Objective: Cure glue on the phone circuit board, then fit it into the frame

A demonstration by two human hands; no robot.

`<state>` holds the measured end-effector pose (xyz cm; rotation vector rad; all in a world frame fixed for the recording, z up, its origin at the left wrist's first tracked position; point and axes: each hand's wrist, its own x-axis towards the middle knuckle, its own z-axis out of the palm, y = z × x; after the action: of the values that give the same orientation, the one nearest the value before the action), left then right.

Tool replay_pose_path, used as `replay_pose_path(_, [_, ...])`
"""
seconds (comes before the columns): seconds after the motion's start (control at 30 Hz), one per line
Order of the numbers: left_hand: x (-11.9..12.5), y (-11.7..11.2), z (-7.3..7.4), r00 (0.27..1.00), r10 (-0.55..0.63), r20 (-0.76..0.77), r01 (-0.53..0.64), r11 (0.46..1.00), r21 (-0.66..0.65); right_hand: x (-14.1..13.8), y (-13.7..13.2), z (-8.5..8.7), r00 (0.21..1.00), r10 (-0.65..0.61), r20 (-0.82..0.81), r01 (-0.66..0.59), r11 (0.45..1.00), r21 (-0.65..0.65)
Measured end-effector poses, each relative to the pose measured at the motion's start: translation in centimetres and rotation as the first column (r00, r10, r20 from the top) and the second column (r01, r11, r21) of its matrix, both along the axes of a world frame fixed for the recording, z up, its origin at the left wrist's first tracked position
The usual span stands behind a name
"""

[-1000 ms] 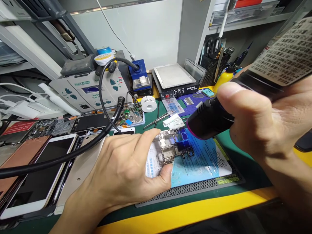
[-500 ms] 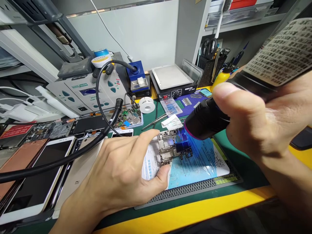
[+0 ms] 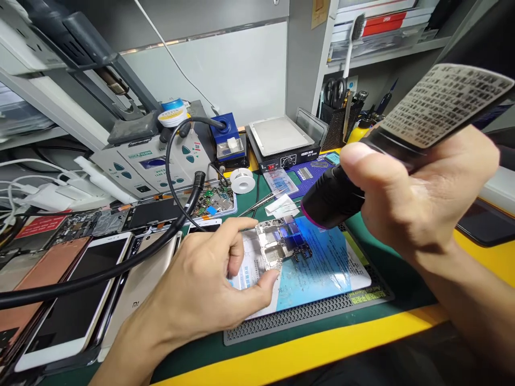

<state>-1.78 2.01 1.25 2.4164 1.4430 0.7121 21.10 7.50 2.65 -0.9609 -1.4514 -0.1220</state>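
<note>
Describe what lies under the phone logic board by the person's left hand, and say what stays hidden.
The phone logic board rests on a printed blue-and-white paper sheet, which lies on a grey perforated mat. The sheet's printing beneath the board is covered.

Single head-worn camera, facing forward and down over repair bench (image 3: pixel 322 343), close above left hand (image 3: pixel 201 289), right hand (image 3: pixel 418 198).

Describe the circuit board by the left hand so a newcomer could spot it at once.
On the green bench mat, find the blue-and-white printed sheet. On it lies a bare phone logic board with silver shields, the left hand against its lower edge; the boards in the tray behind are green.
</note>
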Motion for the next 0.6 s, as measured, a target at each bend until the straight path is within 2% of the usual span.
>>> replay_pose_path(0.07, [0.1,0.2,0.5,0.973,0.118,0.199,-0.07,0.971,-0.23,0.1,0.1,0.0,1.0,0.003,-0.013,-0.003,1.0,0.024])
replay_pose_path(0.1, [0.0,0.3,0.7,0.928,0.202,0.313,-0.078,0.927,-0.367,0.2,0.2,0.0,1.0,0.005,-0.017,-0.005,0.999,0.04])
replay_pose_path(0.13, [-0.1,0.5,0.9,0.867,0.285,0.408,-0.058,0.872,-0.485,0.3,0.3,0.1,1.0,0.008,-0.023,-0.007,0.999,0.054])
replay_pose_path(0.2, [-0.4,0.8,1.2,0.751,0.392,0.531,0.033,0.781,-0.624,0.4,0.5,0.3,0.999,0.01,-0.054,-0.007,0.998,0.06])
replay_pose_path(0.3, [-1.1,1.3,1.4,0.656,0.444,0.61,0.198,0.679,-0.707,0.3,0.5,0.9,0.99,0.006,-0.139,0.0,0.999,0.043])
replay_pose_path(0.4, [-1.7,1.7,1.3,0.565,0.507,0.651,0.416,0.506,-0.756,0.0,0.2,1.4,0.969,0.019,-0.246,-0.015,1.0,0.019])
replay_pose_path(0.47, [-1.8,1.9,1.3,0.503,0.548,0.669,0.538,0.407,-0.738,-0.1,0.1,1.5,0.954,0.027,-0.297,-0.026,1.0,0.006])
replay_pose_path(0.6, [-2.0,2.1,1.4,0.379,0.607,0.698,0.701,0.305,-0.645,-0.2,0.1,1.4,0.941,0.018,-0.337,-0.003,0.999,0.044])
